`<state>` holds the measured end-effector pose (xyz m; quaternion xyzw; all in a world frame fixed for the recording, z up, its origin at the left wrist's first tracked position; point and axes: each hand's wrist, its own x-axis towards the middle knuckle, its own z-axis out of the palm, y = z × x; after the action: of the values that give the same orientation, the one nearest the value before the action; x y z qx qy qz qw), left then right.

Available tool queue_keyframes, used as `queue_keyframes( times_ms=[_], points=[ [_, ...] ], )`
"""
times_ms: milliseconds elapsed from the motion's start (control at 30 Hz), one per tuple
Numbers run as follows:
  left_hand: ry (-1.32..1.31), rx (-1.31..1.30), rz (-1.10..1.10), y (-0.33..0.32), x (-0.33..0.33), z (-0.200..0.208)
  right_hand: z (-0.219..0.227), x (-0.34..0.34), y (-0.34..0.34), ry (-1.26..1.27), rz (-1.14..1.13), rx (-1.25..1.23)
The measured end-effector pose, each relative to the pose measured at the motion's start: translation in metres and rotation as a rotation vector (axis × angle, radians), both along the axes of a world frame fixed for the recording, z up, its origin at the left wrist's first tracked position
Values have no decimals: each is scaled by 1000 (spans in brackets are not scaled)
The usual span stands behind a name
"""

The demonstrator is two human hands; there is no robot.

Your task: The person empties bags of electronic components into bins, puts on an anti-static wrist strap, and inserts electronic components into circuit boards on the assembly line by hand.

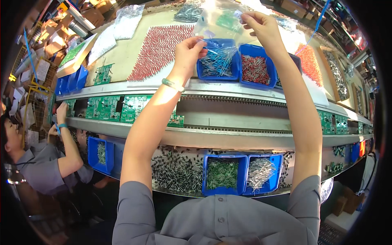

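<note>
A clear plastic bag (210,22) is stretched between my hands above the far side of the line. My left hand (188,53) pinches its lower left edge, a bracelet on that wrist. Higher up, my right hand (263,30) grips the bag's right edge between thumb and fingers. Something pale green shows in or through the plastic; I cannot tell which. Just below the bag stands a blue bin (218,75) of blue-bodied leaded parts. Beside it, a second blue bin (256,83) holds red leaded parts.
Green circuit boards (132,107) sit along the conveyor rails (232,90). Red parts stand in a white foam sheet (163,47). Nearer me are a bin of green parts (222,174), a bin of silver pins (260,174) and loose black components (176,169). A co-worker (49,159) reaches in at left.
</note>
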<state>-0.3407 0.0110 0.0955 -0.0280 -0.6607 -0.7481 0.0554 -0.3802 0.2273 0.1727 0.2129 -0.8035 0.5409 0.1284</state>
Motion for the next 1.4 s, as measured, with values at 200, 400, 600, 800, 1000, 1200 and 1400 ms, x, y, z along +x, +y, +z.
queue_keyframes(
  times_ms=[200,400,600,800,1000,1200,1400],
  points=[
    [-29,580,-292,17,-1,13,-20,18,8,-261,-28,-256],
    [-151,1064,-566,27,-1,13,-32,35,13,-322,23,-352],
    [-148,997,-194,24,7,3,-46,46,9,-222,102,-253],
    [-129,-155,-27,8,19,4,-9,7,62,-211,-184,-438],
    [501,-1194,246,18,-3,-7,-39,-90,147,-204,-668,-261],
    [662,-1570,-35,19,17,-16,-45,-15,125,369,-484,357],
    [584,-1468,226,-33,73,14,-50,169,151,167,-240,503]
  ],
)
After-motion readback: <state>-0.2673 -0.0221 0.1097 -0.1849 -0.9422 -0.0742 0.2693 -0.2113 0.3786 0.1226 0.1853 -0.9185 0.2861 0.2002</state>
